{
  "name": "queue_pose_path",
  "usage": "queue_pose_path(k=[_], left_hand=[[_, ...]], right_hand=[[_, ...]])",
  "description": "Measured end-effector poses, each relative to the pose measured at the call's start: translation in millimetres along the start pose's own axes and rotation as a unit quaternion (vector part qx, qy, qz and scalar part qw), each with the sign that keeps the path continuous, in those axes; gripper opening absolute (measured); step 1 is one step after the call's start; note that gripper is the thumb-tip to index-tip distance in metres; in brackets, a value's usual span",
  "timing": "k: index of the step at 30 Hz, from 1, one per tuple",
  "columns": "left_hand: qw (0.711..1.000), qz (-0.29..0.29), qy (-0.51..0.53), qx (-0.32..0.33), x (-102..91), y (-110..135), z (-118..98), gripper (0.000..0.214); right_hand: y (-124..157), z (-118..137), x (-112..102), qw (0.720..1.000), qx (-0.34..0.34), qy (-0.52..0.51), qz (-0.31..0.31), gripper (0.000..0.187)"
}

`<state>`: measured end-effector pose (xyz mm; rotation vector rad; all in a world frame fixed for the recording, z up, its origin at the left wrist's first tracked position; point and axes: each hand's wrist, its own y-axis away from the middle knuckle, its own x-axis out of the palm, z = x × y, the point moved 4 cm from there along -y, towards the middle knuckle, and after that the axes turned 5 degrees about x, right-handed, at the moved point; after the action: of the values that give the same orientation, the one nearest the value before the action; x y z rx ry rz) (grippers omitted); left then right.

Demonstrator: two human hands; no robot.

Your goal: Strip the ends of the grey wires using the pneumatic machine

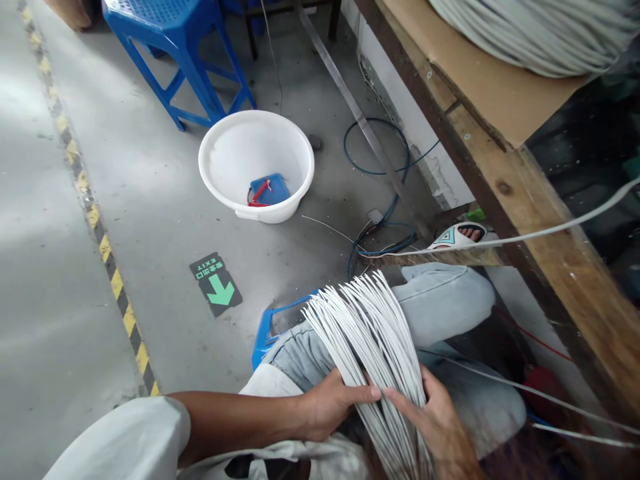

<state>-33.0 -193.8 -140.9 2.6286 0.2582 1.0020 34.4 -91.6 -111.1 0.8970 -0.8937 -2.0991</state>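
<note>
A thick bundle of white cables [373, 333] lies over my lap, its cut ends fanned out toward the far side. My left hand [335, 403] wraps the bundle from the left, thumb pressed across the top. From the right, my right hand [433, 413] grips the same bundle, its thumb nearly meeting the left one at the middle. The fingers under the cables are hidden. The near end of the bundle runs out of view at the bottom edge.
Ahead on the floor stands a white tub [255, 157] with a blue tray [270, 189] and a red-handled tool [261, 192] inside. A blue stool [185, 53] is behind it. Along the right runs a wooden bench [530, 193] bearing a large cable coil [545, 30]. A loose white cable [550, 230] crosses my right side.
</note>
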Motion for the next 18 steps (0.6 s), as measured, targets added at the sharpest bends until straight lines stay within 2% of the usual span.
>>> queue_pose_path(k=[6,12,18], left_hand=[[1.0,-0.009,0.015,0.009,-0.1,0,-1,0.033],[1.0,0.009,-0.001,-0.003,-0.4,0,3,0.034],[1.0,-0.012,-0.014,0.003,0.2,0,11,0.038]], right_hand=[[1,-14,1,0.999,0.009,-0.032,0.033,0.034],[-1,-16,2,0.998,0.006,-0.036,0.045,0.035],[-3,-16,3,0.998,-0.016,-0.017,0.056,0.03]])
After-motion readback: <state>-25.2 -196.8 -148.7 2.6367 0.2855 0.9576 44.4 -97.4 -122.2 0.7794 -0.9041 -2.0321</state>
